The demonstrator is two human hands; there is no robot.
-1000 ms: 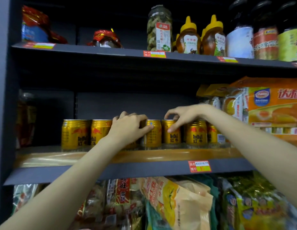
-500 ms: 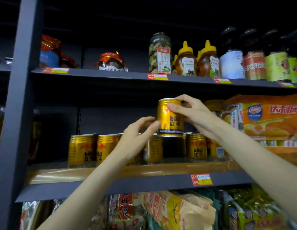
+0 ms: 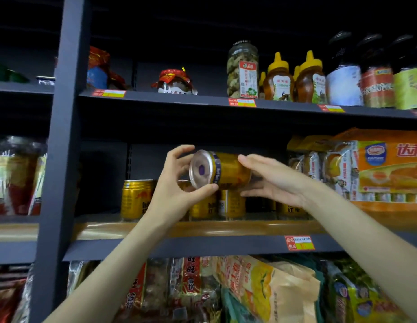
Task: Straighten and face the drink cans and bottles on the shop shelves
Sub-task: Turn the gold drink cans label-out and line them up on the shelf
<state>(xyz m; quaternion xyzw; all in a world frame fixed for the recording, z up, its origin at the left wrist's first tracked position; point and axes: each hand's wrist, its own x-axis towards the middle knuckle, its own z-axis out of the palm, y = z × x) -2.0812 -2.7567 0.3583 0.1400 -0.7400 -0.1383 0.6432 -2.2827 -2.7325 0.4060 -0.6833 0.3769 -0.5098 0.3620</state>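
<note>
A gold drink can (image 3: 222, 169) is held on its side in the air above the middle shelf (image 3: 202, 247), its silver base turned toward the camera and to the left; it is clear of the row of upright gold cans (image 3: 136, 198) that is set along the front edge of that shelf, behind a clear plastic lip. The left hand (image 3: 177, 183) is curled round the base end of the can, the thumb pressed under the rim and the fingers hooked over the top; the right hand (image 3: 276, 180) is spread, its fingers straight and laid along the far side of the can, with the thumb stretched out below it; whether the right palm bears on the can cannot be told. A red and yellow price tag (image 3: 299, 242) is fixed to the front edge of the middle shelf toward its right end; orange packs of cakes (image 3: 384, 169) are stacked at the right end of the same shelf. On the upper shelf (image 3: 179, 101) a tall jar (image 3: 242, 68) is set near the middle of the front edge, two honey bottles with yellow caps (image 3: 293, 78) just to its right, and dark bottles (image 3: 375, 73) at the right end; a small jar with a red cover (image 3: 174, 82) is placed left of the middle. Snack bags (image 3: 261, 290) are packed under the middle shelf.
</note>
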